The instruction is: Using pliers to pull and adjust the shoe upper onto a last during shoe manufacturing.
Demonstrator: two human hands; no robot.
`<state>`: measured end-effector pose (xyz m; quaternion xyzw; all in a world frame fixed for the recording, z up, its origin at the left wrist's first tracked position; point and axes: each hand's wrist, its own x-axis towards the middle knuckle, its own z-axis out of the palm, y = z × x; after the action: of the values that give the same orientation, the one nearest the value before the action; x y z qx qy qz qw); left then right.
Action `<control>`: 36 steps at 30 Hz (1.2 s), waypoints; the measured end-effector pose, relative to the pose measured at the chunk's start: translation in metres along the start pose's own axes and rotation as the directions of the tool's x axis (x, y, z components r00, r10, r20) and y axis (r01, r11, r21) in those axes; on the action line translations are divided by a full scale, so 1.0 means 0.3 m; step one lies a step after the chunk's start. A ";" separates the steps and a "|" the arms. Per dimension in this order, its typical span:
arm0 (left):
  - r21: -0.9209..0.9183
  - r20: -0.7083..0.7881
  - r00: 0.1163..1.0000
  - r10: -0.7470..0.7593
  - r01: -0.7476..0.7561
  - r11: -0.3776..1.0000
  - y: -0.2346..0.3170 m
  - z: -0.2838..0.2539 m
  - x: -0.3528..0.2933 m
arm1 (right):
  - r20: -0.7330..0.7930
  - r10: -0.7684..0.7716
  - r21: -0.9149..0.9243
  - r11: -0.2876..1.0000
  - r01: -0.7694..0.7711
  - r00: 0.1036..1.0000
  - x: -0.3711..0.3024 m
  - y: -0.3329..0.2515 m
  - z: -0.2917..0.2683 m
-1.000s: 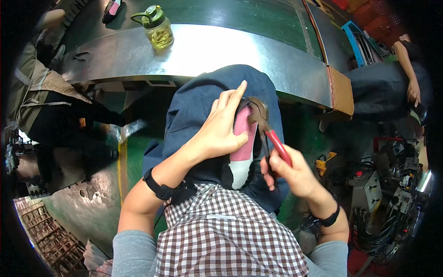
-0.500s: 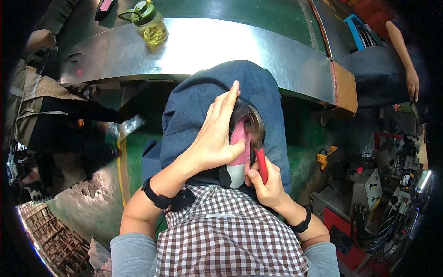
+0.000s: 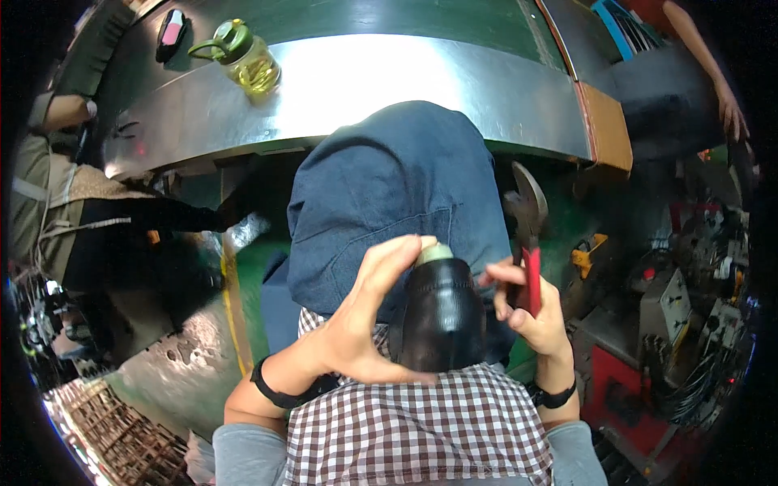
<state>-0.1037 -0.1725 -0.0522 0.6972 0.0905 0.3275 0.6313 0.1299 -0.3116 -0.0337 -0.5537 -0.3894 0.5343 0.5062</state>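
Observation:
A black shoe upper (image 3: 444, 316), glossy and stretched over a pale green last (image 3: 434, 253), stands over my lap against the checked apron (image 3: 421, 421). My left hand (image 3: 356, 324) grips it from the left, fingertips at the exposed end of the last and thumb along the lower edge. My right hand (image 3: 531, 320) is closed on the red handles of a pair of lasting pincers (image 3: 532, 211). Their curved metal head points away from me, apart from the shoe. The right forefinger is stretched toward the shoe's right side; whether it touches is unclear.
Ahead is a metal-edged bench (image 3: 348, 89) bearing a green-lidded bottle (image 3: 247, 61) and another black-and-pink shoe piece (image 3: 170, 36). One person (image 3: 73, 178) is at the left; another's arm (image 3: 713, 73) shows at the right. Machinery (image 3: 673, 316) stands right, a wire rack (image 3: 105, 413) lower left.
The shoe has been turned from its pink underside to its black upper and brought closer to me. The pincers have moved off it to the right.

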 end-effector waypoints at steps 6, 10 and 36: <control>-0.249 0.015 0.978 -0.206 0.203 0.947 0.055 0.022 -0.056 | 0.165 -0.059 0.028 0.998 0.056 0.984 0.043 -0.003 0.092; -0.323 0.056 0.979 -0.198 0.205 0.924 0.042 0.015 -0.071 | 0.233 -0.142 -0.051 0.986 0.157 0.962 0.037 -0.009 0.148; -0.121 -0.088 0.990 -0.110 0.099 0.988 0.048 0.089 -0.054 | 0.039 -0.105 0.122 0.987 0.100 0.994 0.018 0.003 0.212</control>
<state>-0.1050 -0.2059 -0.0440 0.6370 0.1377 0.3313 0.6823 0.0679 -0.2974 -0.0302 -0.4894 -0.3960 0.5423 0.5565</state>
